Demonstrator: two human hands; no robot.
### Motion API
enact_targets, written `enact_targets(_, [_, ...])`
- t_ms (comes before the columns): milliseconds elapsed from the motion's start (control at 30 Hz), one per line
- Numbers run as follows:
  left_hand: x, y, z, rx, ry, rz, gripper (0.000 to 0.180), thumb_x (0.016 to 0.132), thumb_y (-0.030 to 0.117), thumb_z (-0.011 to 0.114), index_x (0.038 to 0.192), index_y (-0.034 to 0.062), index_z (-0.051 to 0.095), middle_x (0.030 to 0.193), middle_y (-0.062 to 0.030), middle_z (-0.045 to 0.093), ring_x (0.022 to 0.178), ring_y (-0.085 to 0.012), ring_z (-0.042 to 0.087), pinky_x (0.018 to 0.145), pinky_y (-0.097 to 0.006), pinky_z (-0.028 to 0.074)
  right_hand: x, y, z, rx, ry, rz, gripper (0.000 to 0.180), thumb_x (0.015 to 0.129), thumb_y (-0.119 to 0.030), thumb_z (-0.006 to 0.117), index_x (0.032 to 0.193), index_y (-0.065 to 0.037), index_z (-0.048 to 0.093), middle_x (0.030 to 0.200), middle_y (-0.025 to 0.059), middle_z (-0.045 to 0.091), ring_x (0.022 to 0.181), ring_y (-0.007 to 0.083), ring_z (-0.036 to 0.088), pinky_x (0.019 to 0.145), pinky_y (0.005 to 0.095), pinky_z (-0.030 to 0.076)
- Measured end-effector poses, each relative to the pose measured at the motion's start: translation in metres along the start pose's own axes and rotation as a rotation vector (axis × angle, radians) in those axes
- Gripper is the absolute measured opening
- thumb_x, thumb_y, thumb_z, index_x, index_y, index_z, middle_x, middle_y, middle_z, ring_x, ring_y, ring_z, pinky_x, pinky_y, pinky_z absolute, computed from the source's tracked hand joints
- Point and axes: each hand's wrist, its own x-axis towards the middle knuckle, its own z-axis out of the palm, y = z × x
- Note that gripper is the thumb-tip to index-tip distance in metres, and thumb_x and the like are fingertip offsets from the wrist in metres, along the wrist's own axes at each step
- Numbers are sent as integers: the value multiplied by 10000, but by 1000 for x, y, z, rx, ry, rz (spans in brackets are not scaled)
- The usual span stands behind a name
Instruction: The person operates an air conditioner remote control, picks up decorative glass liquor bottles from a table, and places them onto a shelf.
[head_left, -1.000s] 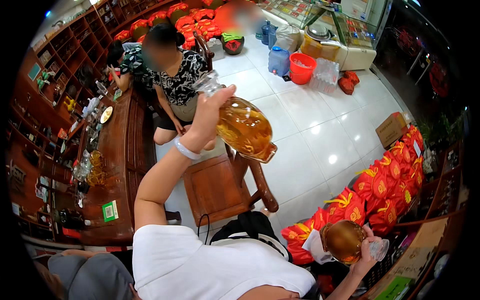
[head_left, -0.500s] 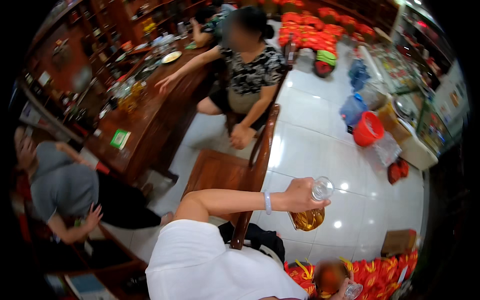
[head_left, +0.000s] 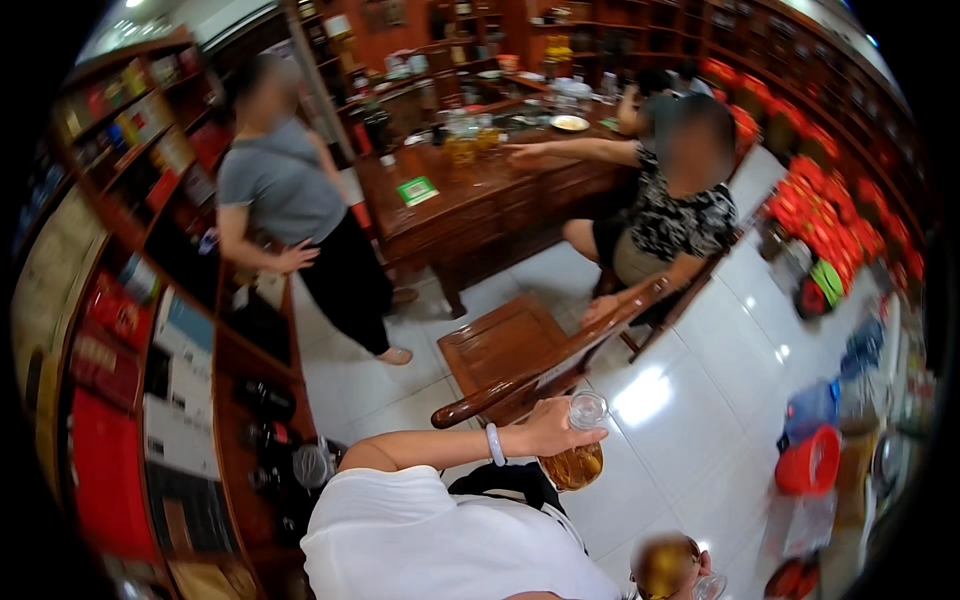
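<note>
Head view: The left hand (head_left: 550, 428) closes around the neck of an amber bottle (head_left: 574, 468), its clear stopper (head_left: 588, 405) above the fist, over the pale floor (head_left: 632, 515). Raised high a second ago, the bottle now hangs lower. At the bottom edge, the right hand (head_left: 704, 568), partly cropped, grips a second bottle (head_left: 665, 567) by its neck. The view has swung leftward, bringing more of a tall shelf (head_left: 215, 440) into frame, while a seated person (head_left: 690, 215) keeps an arm over the tabletop (head_left: 450, 190). A wooden chair's (head_left: 505, 345) curved rail runs near the left hand; open floor stretches right toward a red bucket (head_left: 808, 462).
</note>
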Motion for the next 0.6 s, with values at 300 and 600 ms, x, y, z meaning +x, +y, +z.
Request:
enact_targets(300, [68,8,59,71,288,-55,494,700,491,598,954,68,567,891,-137,600,826,-287,572,738,-360,443,169,18,25,-71,-291,-165,210,760,-71,603,874,103,572,891,182,600,773,224,578,681,309,481])
enact_targets(600, [257,60,165,182,140,201,363,650,339,709,790,24,595,720,-120,588,651,-258,578,585,-319,463,289,28,-36,58,-30,-33,236,752,-64,619,900,99,534,996,195,571,851,222,560,739,306,467])
